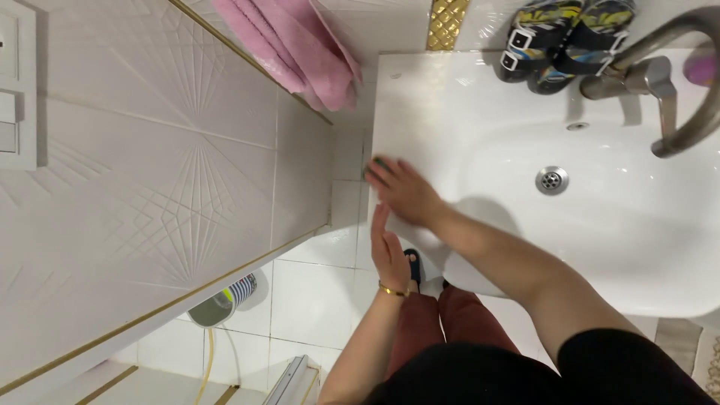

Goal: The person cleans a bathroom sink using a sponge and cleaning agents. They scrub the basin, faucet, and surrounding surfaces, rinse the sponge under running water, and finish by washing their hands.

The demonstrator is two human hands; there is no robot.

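- My right hand (403,191) presses a green sponge (379,162) on the left rim of the white sink (450,97); its fingers lie together over the sponge, which barely shows.
- My left hand (390,255) rests flat against the sink's outer edge, fingers straight and closed, holding nothing.
- I judge the wiping of the rim is under way; next I'd need steady pressure along the edge.
- No labels in view: pink towel (300,45) on the wall, dark patterned sandals (559,41) by the tap (660,75), striped canister (225,300) below.
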